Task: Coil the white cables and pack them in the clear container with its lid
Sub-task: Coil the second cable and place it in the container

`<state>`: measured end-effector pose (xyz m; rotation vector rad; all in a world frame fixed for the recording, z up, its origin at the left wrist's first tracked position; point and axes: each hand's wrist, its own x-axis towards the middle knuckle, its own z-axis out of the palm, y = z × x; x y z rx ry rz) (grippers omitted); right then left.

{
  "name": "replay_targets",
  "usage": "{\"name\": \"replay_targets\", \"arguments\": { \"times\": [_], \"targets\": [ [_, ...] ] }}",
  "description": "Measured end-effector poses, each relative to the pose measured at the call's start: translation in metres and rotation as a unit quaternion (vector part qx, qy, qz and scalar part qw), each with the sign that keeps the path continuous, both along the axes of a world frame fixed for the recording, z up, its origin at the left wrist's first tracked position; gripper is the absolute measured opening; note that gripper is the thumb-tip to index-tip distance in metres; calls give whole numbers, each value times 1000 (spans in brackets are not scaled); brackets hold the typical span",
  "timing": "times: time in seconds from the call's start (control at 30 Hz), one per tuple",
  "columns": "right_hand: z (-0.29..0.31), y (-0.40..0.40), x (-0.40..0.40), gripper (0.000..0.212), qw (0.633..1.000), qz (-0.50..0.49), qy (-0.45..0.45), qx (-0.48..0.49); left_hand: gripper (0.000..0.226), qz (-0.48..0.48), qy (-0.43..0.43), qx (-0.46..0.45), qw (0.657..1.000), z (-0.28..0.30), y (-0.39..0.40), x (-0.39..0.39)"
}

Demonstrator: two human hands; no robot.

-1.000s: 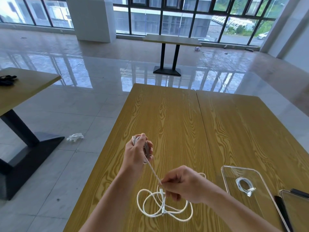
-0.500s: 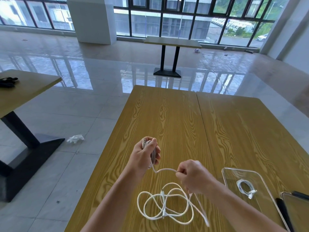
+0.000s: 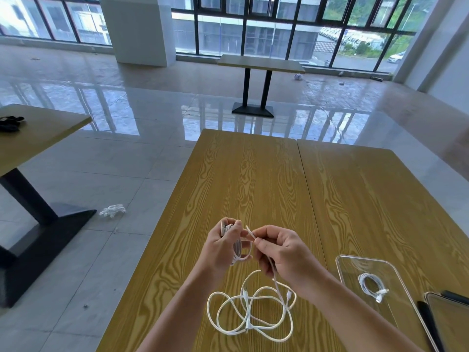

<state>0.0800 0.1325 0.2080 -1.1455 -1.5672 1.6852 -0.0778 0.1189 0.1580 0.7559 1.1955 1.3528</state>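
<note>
My left hand is closed around a small coil of white cable, held above the wooden table. My right hand pinches the same cable's free strand just right of the coil, the strand's end sticking up between the hands. Below my hands, loose white cables lie in tangled loops on the table. At the right, a clear container holds one coiled white cable. Which piece at the right edge is the lid I cannot tell.
A clear-edged piece and a dark flat object lie at the table's right edge. The table's left edge drops to tiled floor, where a white scrap lies. Another table stands left, and one far back.
My right hand has come up from near the loose loops to beside my left hand, carrying the strand with it. The coil in my left hand has grown.
</note>
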Motion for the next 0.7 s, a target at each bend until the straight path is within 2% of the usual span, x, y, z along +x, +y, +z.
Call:
{"name": "replay_targets", "arguments": {
  "times": [0.1, 0.23, 0.43, 0.57, 0.7],
  "targets": [
    [0, -4, -3, 25, 999, 17, 30, -21, 20, -10, -54, 15, 998, 2, -3, 1],
    [-2, -7, -4, 24, 999, -13, 35, -9, 15, -3, -89, 21, 996, 4, -6, 1],
    [-6, -7, -6, 8, 995, -75, 61, -19, 18, 0, -83, 22, 996, 5, -7, 5],
    [-12, -13, -14, 12, 998, -64, 25, 4, 38, -17, -91, 24, 995, 9, -5, 10],
    [-13, -17, -18, 17, 999, -30, 0, 37, 29, -24, -85, 31, 996, 9, -7, 11]
  ]
}}
